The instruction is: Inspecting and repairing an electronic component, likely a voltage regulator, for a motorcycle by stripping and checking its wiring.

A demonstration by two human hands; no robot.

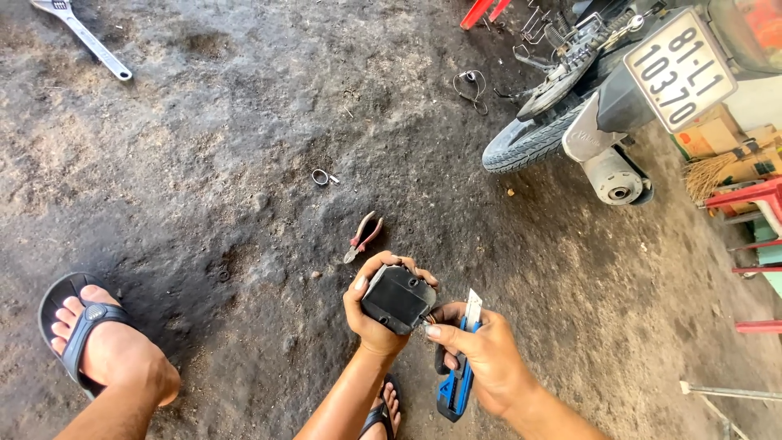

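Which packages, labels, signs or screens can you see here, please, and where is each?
Number plate: on the motorbike's rear, top right; white rectangle, dark characters, tilted.
Cardboard boxes: right edge, behind the bike; brown, partly hidden.
No screens or signs visible.

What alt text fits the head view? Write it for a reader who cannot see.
A left hand holds a small black box while the right hand holds a blue utility knife beside it. Red-handled pliers lie on the dirt floor, near a motorbike's rear wheel.
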